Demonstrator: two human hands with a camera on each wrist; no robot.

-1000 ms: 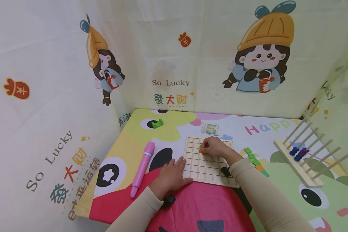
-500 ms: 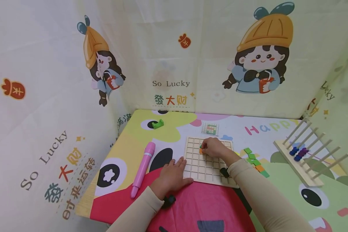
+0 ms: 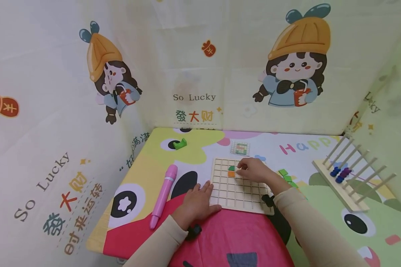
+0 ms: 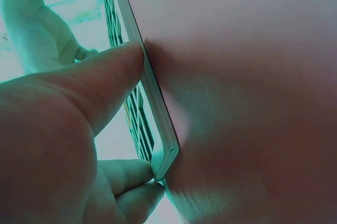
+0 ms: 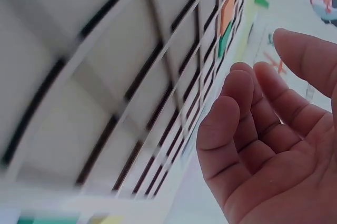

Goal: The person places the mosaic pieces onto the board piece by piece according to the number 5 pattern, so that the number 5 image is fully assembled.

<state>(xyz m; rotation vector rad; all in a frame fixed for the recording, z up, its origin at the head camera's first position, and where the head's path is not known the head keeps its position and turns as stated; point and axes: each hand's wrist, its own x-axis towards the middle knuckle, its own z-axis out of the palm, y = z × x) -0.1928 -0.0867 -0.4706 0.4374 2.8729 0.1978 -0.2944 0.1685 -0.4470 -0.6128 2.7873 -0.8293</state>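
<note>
A wooden grid board (image 3: 240, 193) lies on the table, with a green piece (image 3: 231, 168) directly behind an orange square (image 3: 231, 174) in its cells. My left hand (image 3: 197, 203) rests at the board's left edge; in the left wrist view its thumb and fingers touch the board's rim (image 4: 160, 124). Over the board, just right of the two pieces, hovers my right hand (image 3: 255, 171). The right wrist view shows that hand (image 5: 268, 124) with fingers loosely bent and nothing between them, apart from the orange square (image 5: 227, 12) and green piece (image 5: 225, 39).
Behind the board lies a small patterned grid card (image 3: 240, 148). Loose green pieces (image 3: 283, 172) are right of the board, partly hidden by the right arm. A peg rack with beads (image 3: 341, 185) stands farther right, a pink pen (image 3: 163, 196) and green object (image 3: 179, 144) at left.
My right hand has let go of the orange square and moved right, uncovering it and the green piece. My left hand stays at the board's edge. The head view has shifted slightly.
</note>
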